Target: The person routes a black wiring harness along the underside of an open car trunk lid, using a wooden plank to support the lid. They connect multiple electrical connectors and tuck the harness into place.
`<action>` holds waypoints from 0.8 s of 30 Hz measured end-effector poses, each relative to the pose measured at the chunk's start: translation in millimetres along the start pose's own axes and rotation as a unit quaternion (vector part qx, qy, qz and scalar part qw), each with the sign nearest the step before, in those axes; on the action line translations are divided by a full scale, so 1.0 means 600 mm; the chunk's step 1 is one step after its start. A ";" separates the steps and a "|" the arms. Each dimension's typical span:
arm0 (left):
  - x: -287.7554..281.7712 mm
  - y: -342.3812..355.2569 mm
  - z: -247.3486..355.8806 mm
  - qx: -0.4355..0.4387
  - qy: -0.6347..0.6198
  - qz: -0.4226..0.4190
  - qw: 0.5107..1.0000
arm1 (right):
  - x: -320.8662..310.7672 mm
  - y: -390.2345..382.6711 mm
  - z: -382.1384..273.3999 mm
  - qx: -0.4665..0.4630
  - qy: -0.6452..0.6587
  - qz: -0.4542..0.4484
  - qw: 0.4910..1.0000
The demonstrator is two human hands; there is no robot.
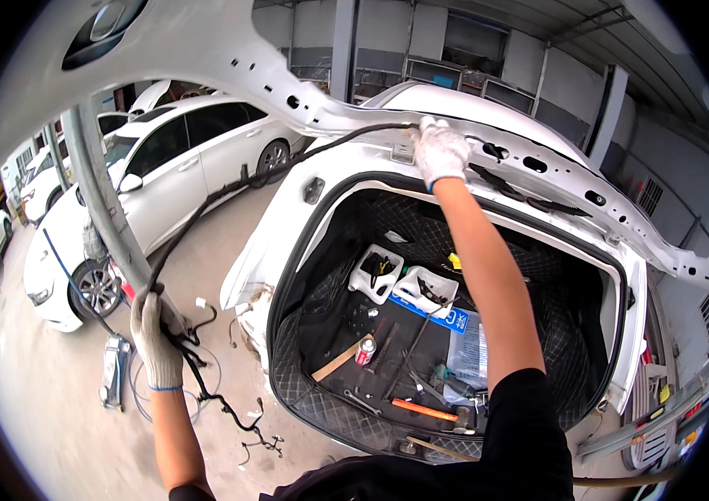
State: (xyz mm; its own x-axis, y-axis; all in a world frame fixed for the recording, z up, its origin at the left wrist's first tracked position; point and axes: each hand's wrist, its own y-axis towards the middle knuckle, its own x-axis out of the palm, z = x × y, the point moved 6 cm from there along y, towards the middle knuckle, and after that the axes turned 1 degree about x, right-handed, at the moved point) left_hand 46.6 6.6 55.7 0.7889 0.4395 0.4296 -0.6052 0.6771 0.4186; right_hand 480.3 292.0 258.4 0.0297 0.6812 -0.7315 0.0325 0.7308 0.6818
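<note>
Gloved left hand (pixel 158 338) is closed around the black wiring harness (pixel 219 194), branches dangling below. Harness arcs up to the raised trunk lid (pixel 187 46), meeting the gloved right hand (pixel 440 152), whose grip I cannot tell.

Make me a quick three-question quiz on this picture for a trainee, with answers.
1. True or false: the left hand grips the dark wiring harness.
2. Where does the orange handle lie? A: on the garage floor. B: in the open trunk. C: on the car roof.
3. Fill in: the right hand wears a ___ glove.

Key: 1 true; 2 B; 3 white.
</note>
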 end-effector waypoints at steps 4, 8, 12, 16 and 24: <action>0.016 0.024 0.023 0.014 0.059 0.024 0.998 | -0.009 0.034 0.007 -0.035 -0.037 0.018 0.999; 0.034 0.039 0.040 0.036 0.069 0.008 0.997 | -0.008 0.042 0.007 -0.066 -0.031 0.042 0.996; 0.041 0.040 0.041 0.017 0.064 0.005 0.998 | -0.007 0.031 0.008 -0.032 -0.044 0.045 0.997; 0.044 0.032 0.035 0.001 0.078 0.000 0.997 | -0.002 0.025 0.004 -0.019 -0.065 0.011 0.998; 0.062 0.015 0.013 -0.017 0.097 -0.060 0.993 | -0.001 0.021 0.003 -0.002 -0.062 -0.001 0.998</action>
State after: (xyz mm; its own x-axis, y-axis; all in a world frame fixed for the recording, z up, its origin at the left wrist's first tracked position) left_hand 69.5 24.1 81.7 0.8626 0.4582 0.2143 -0.5046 0.7491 0.4292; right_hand 482.2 300.4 267.4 0.1529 0.6688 -0.7275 0.0284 0.7329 0.6797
